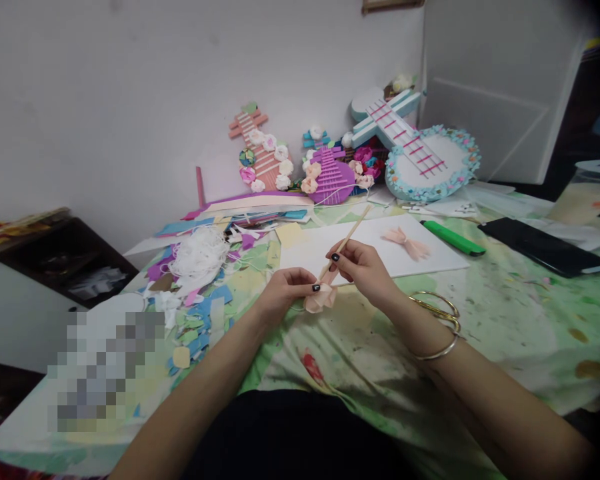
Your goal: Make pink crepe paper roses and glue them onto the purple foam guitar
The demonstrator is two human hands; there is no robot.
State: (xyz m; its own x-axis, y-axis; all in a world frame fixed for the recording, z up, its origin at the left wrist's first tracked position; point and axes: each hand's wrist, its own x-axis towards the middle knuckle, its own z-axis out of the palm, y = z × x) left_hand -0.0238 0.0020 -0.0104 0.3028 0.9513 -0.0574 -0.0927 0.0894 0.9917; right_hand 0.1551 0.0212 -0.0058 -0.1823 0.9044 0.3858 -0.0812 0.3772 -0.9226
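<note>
My left hand (291, 288) pinches a peach-coloured paper flower (320, 300) between thumb and fingers, low over the near edge of a white board. Closed round a thin wooden stick (353, 233), my right hand (359, 267) holds it slanting, its lower end at the flower. Whether the stick touches the petals or goes into them is hard to make out. On the white board (330, 243), right of my hands, lies a bunched peach paper piece (407, 243) gathered at its middle. Gold-handled scissors (437, 307) rest partly behind my right wrist.
Decorated paper instruments, including a purple one (333, 177) and a light-blue one (433, 163), lean along the wall. White string (200, 257) and paper scraps (200, 333) cover the left. A green cutter (453, 238), black phone (543, 247) and lidded jar (587, 193) are right.
</note>
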